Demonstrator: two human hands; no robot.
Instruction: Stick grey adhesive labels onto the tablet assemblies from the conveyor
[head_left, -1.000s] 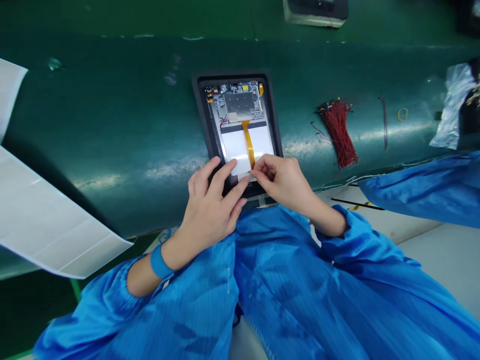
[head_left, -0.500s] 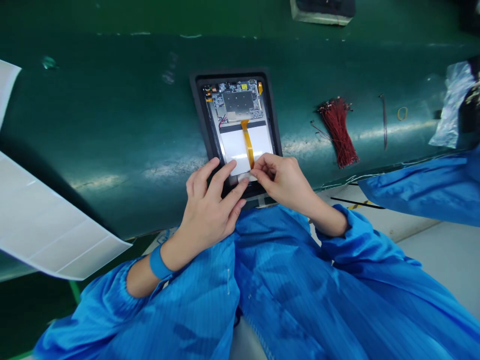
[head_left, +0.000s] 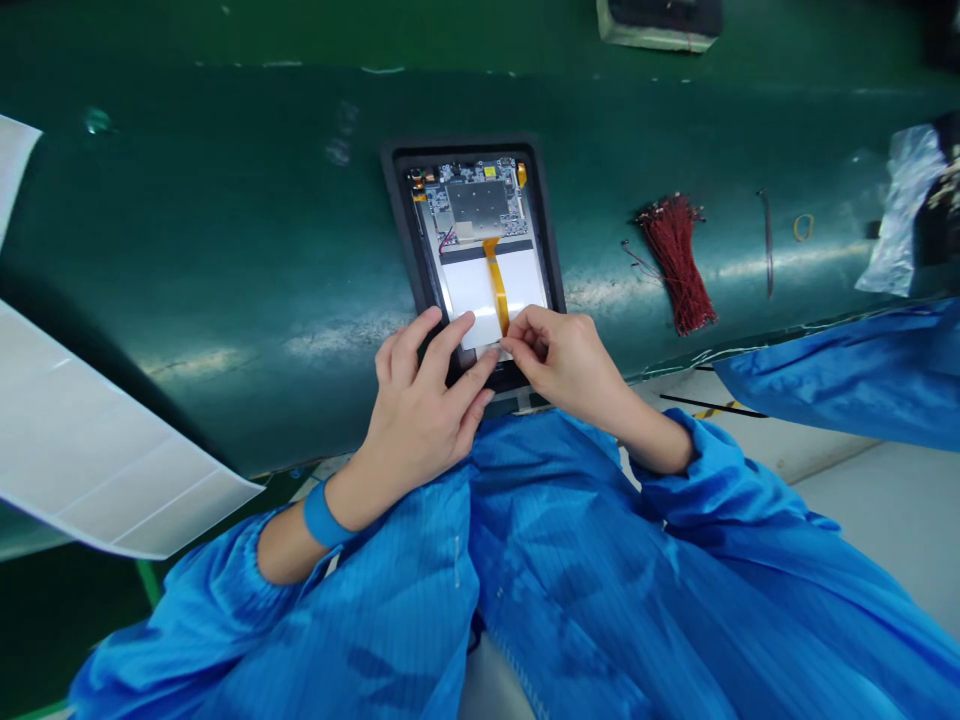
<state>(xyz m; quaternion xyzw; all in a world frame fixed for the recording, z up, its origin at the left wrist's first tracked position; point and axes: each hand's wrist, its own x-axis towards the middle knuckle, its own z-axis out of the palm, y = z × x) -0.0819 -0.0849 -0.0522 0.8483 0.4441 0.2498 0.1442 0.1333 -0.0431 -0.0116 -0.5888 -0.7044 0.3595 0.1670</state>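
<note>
An opened tablet (head_left: 469, 285) lies in a black tray (head_left: 406, 225) on the green bench. Its circuit board (head_left: 478, 203) is at the far end, and an orange flat cable (head_left: 495, 285) runs down over the white battery. My left hand (head_left: 424, 390) has its fingers spread over the tablet's near left part, one fingertip pressing near the bottom edge. My right hand (head_left: 566, 355) is pinched at the lower end of the flat cable. What lies between its thumb and forefinger is too small to make out.
To the right lie a bundle of dark red wires (head_left: 677, 265), a single wire (head_left: 766, 245), a rubber band (head_left: 803, 228) and a clear plastic bag (head_left: 900, 210). White sheets (head_left: 97, 440) cover the left. A dark block (head_left: 660, 22) stands at the back. Another person's blue sleeve (head_left: 847, 375) shows at right.
Both hands stay almost in place over the tablet's near end. My left hand has shifted very slightly; the view has moved a little.
</note>
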